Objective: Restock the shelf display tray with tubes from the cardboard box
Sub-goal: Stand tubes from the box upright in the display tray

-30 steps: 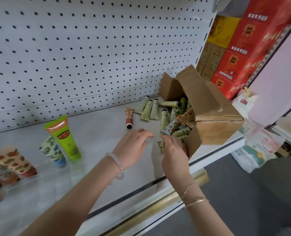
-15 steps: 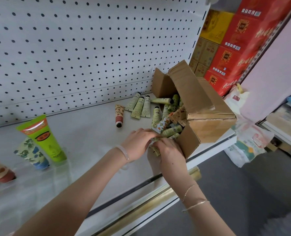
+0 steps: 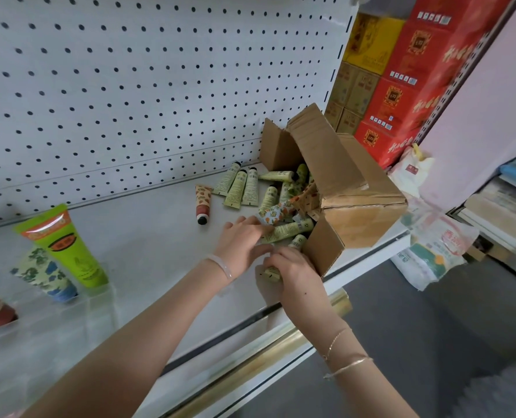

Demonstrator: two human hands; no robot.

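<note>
A: What's nearest, low in the centre?
B: The right hand (image 3: 294, 268), curled round a small tube (image 3: 270, 274).
A: And the other?
B: The left hand (image 3: 243, 242) lies over a pale green tube (image 3: 289, 231); whether it grips it, I can't tell.
A: The tray?
B: The clear display tray (image 3: 98, 298) is at lower left, with a big green tube (image 3: 66, 245) standing in it. Farther back, loose tubes (image 3: 238, 188) spill from the cardboard box (image 3: 356, 188), which lies on its side right of centre.

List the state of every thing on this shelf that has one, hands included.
cardboard box, tipped on its side, flaps open.
loose tubes, spilled flat on the shelf.
orange-spotted tube, lying apart, cap on.
green tube, standing cap-down in the display tray.
left hand, fingers over a pale tube; grip unclear.
right hand, curled round a small tube.
</note>
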